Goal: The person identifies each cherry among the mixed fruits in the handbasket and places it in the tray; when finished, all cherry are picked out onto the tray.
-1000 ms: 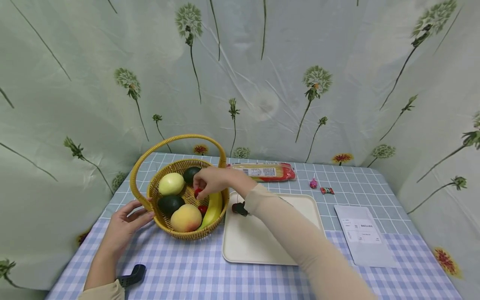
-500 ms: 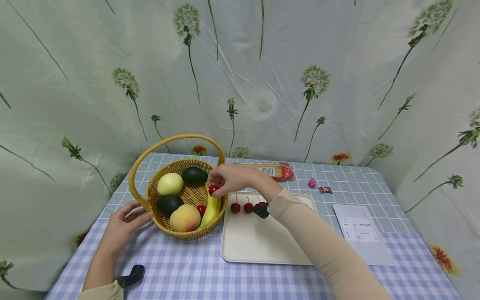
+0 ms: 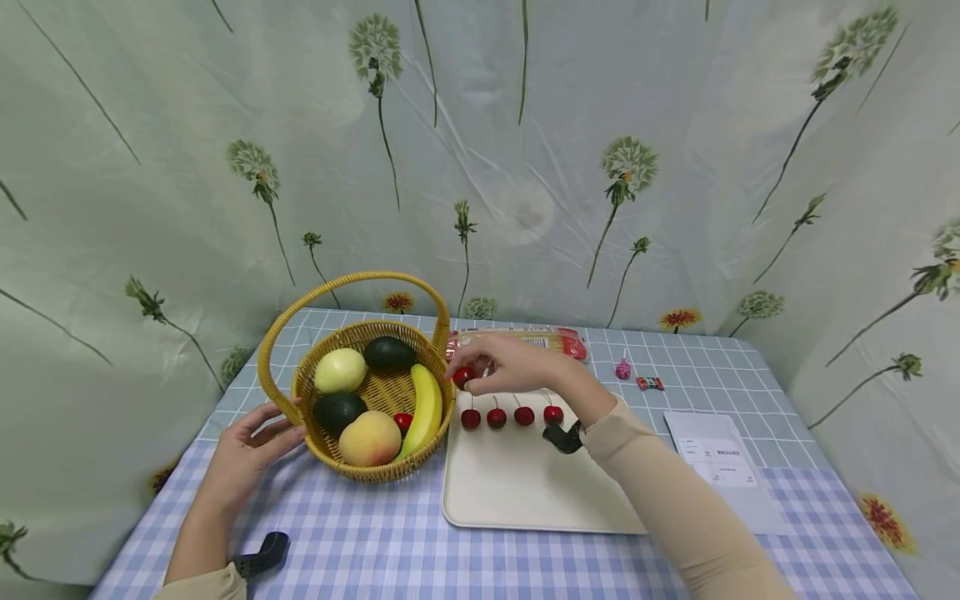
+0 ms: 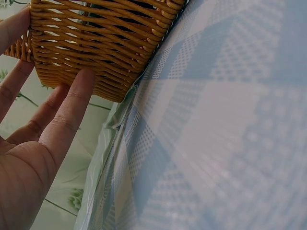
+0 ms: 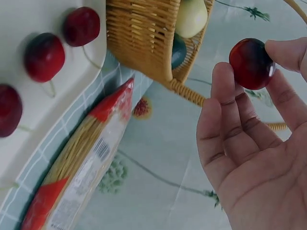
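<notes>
My right hand [image 3: 510,367] pinches a dark red cherry [image 5: 252,63] between thumb and fingertips, above the far left edge of the cream tray [image 3: 525,492]. Several stemmed cherries [image 3: 496,417] lie in a row along the tray's far side. Left of it stands a yellow wicker basket [image 3: 378,472] with a tall handle. My left hand [image 3: 251,446] rests against the basket's left side, its fingers [image 4: 72,112] nearly straight along the weave. Inside the basket are a banana [image 3: 426,408], a peach [image 3: 371,438], a pale yellow fruit [image 3: 340,371], two dark green fruits [image 3: 389,353] and another cherry [image 3: 403,422].
Behind the tray lies a red-ended packet of noodles [image 5: 79,163]. To the right are a pink wrapped candy [image 3: 623,369], a small red and green wrapped candy [image 3: 649,383] and a white labelled packet [image 3: 720,467]. A floral curtain [image 3: 525,167] hangs behind the table.
My right hand has lifted the cherry out of the basket and moved right, to over the tray's edge. The row of cherries has come into view. The left hand stays on the basket.
</notes>
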### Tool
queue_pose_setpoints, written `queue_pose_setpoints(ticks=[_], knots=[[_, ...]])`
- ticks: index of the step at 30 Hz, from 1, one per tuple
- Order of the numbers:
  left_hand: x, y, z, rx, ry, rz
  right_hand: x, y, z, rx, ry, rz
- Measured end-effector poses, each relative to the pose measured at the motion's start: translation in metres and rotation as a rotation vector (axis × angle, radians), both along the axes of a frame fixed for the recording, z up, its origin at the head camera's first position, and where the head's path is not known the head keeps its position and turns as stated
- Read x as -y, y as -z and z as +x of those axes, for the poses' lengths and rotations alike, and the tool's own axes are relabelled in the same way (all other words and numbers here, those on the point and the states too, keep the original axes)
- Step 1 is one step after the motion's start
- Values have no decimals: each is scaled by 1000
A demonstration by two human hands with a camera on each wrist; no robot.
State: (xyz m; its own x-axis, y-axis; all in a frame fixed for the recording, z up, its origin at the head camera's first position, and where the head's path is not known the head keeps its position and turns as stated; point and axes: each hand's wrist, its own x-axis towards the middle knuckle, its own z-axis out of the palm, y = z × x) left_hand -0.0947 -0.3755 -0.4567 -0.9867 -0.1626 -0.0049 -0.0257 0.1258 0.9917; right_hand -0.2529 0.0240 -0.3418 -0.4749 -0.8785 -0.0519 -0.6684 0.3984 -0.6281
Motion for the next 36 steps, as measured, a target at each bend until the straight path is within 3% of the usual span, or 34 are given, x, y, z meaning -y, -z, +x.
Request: queue_pose_setpoints(ticks=[14,36], knots=[[0,3,0,-19,4,46,-56,8,7,82,166,-48],[0,2,0,-1,8,53,-110,38,11,193,311,-91]])
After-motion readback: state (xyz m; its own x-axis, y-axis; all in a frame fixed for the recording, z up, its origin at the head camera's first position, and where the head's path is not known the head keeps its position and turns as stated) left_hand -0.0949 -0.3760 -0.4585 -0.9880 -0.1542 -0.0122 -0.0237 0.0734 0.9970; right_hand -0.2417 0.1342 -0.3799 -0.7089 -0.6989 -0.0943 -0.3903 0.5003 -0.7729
